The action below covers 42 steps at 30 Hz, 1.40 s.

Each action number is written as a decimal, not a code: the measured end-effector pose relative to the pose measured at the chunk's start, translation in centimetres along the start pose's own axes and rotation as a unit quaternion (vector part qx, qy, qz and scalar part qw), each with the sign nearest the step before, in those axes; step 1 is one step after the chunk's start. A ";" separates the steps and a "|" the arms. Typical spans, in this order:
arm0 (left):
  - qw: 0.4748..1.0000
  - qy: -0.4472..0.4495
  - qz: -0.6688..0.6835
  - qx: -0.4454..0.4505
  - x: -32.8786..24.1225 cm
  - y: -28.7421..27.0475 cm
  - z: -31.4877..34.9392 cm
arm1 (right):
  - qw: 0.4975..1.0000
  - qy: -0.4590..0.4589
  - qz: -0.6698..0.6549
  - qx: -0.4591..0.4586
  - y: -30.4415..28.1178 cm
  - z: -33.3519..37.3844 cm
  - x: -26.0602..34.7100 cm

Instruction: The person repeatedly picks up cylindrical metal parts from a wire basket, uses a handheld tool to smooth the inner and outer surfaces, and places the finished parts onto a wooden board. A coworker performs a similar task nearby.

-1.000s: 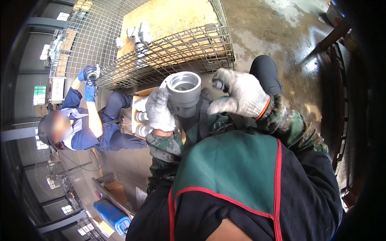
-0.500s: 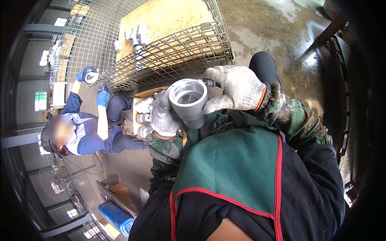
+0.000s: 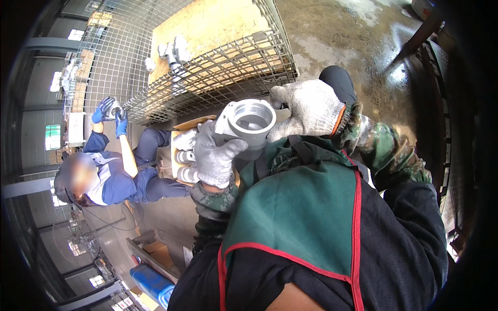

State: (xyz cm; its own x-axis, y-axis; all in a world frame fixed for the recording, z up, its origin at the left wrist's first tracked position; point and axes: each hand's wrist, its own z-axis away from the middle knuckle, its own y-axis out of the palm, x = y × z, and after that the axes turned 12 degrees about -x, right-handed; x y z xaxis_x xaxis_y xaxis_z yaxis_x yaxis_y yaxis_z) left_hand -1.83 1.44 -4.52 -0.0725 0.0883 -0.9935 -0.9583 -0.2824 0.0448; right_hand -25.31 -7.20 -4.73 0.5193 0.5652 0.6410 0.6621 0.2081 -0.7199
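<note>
Tilted further upward, grey pipe fitting [image 3: 248, 124] seemingly remains gripped by both hands.

Grey knit gloves with orange cuffs, camouflage sleeves, green apron [image 3: 306, 217] edged red over black.

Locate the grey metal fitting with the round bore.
The grey metal fitting sits centre-frame in the head view, held between the left hand and right hand, just below the wire mesh cage.

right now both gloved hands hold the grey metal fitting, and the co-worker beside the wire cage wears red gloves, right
Not quite: the co-worker's gloves are blue, not red, as the head view shows. The rest stands: the left hand and right hand hold the grey metal fitting, beside the wire cage.
</note>
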 end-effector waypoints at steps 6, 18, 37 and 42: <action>0.959 0.160 -0.186 -0.142 2.1 1.1 -0.2 | 0.996 0.015 0.035 -0.085 2.2 0.5 -0.8; 0.827 0.292 -0.414 -0.244 2.6 3.0 -1.6 | 0.979 0.182 -0.017 -0.087 5.3 -0.1 1.1; 0.731 0.260 -0.629 0.050 -1.2 1.8 -3.2 | 0.989 -0.112 0.099 0.004 3.9 -3.2 -1.0; 0.757 0.217 -0.615 0.046 -1.7 1.8 -3.4 | 0.990 -0.093 0.103 0.022 4.6 -3.0 -1.5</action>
State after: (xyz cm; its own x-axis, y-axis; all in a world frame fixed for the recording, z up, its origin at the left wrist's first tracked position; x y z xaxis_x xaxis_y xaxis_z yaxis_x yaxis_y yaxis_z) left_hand -2.53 -2.43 -3.12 0.9681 -0.0982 -0.2305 -0.2447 -0.1727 -0.9541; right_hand -21.43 -9.48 -8.15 0.5290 0.7359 0.4227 0.5272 0.1053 -0.8432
